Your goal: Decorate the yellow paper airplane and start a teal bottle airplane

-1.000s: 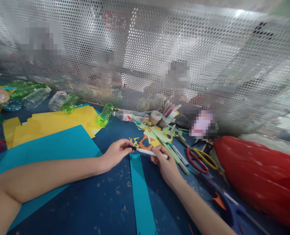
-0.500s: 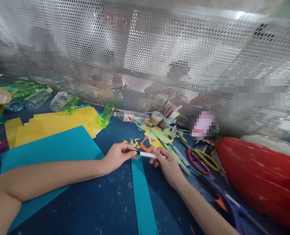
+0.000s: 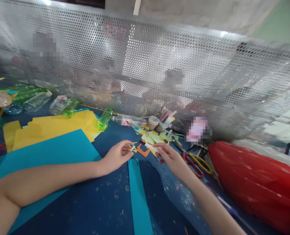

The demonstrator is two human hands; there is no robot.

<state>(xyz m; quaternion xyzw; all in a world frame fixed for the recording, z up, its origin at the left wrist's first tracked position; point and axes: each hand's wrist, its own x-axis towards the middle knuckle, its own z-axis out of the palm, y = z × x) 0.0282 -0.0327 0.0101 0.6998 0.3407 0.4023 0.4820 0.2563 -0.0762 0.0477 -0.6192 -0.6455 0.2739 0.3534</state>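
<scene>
My right hand (image 3: 169,156) is shut on a white marker (image 3: 152,148), its dark end pointing left above the paper scraps. Just left of it, my left hand (image 3: 117,156) has its fingers curled together at some thin yellow scraps (image 3: 134,147); whether anything is pinched in them is hidden. Below both hands a long blue paper strip (image 3: 138,195) lies on the dark blue table, with dark curved lines at its far end. An orange paper cut-out (image 3: 143,150) lies between the hands. My left forearm crosses a large blue sheet (image 3: 49,148).
Yellow sheets (image 3: 54,125) lie behind the blue one. Plastic bottles (image 3: 104,119) line a perforated metal screen (image 3: 140,62), with people beyond it. Red-handled scissors (image 3: 192,164), yellow-handled scissors (image 3: 202,163) and a red plastic bag (image 3: 252,182) are at right.
My hands have moved apart; the left fingers have come off the marker's dark end. The right hand has carried the marker slightly up and away. The view has shifted a little.
</scene>
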